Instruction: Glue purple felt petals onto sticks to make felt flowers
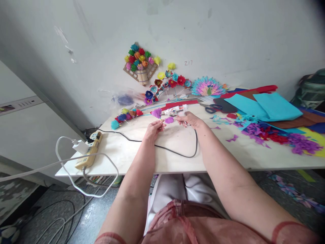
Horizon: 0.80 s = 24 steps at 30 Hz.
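Note:
My left hand (154, 129) is closed, pinching a purple paper flower (156, 113) by its base. A loose purple petal (169, 120) shows between my two hands; I cannot tell which one bears it. My right hand (190, 119) is wrapped round a white corded glue gun (185, 107), partly hidden by the fingers. From that hand a black cord (177, 153) loops over the table toward the left. Just behind the hands lies a small white printed packet or tube (171, 110), too small to make out.
A power strip (91, 152) with a white charger sits at the table's left edge. Finished paper flowers (127, 116) lie left of my hands. Scissors (213, 108), turquoise sheets (276, 105) and purple cut petals (256, 132) are on the right. A wall (228, 40) stands behind.

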Tool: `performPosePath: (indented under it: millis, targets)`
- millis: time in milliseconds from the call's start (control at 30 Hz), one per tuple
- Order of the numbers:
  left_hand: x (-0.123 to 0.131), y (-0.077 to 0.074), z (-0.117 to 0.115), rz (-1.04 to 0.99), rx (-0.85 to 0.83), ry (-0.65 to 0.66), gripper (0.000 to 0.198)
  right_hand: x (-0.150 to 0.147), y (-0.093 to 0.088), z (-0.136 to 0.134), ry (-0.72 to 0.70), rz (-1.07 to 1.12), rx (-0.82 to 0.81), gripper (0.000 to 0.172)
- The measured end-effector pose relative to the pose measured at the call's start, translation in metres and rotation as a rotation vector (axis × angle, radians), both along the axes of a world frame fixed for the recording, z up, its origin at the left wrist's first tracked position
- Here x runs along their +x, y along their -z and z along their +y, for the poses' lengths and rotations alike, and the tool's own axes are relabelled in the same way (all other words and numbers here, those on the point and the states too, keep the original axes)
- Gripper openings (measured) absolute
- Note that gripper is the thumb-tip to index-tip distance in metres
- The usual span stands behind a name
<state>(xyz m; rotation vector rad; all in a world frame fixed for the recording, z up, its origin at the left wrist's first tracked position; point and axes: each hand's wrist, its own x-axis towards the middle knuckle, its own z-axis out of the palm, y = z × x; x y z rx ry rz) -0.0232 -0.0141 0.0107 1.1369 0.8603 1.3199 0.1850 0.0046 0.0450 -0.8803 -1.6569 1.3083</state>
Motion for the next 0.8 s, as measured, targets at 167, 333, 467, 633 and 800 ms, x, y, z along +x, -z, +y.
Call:
performPosePath:
  millis: [167,333,467,633,800]
  targets:
    - [0.0,-0.0004,0.0001,-0.001,0.005,0.011,0.035,-0.0019,-0.0002,-0.0013,0.039,-0.017,0.015,0.032]
    - [0.0001,-0.0004,0.0002,-0.008,-0.002,0.002,0.037,-0.0024,0.0015,0.0006,0.061,-0.011,0.041,0.031]
    - [0.0008,-0.0014,-0.0003,-0.003,-0.016,-0.013,0.037,-0.0031,0.0028,0.0023,0.073,-0.023,0.045,0.031]
    - [0.0001,-0.0005,0.0006,0.0,-0.005,-0.007,0.036,-0.0038,0.0057,0.0058,0.092,-0.034,0.055,0.031]
    - [-0.0005,0.0002,0.0006,0.007,0.001,0.005,0.036,-0.005,0.0064,0.0068,0.093,-0.037,0.063,0.032]
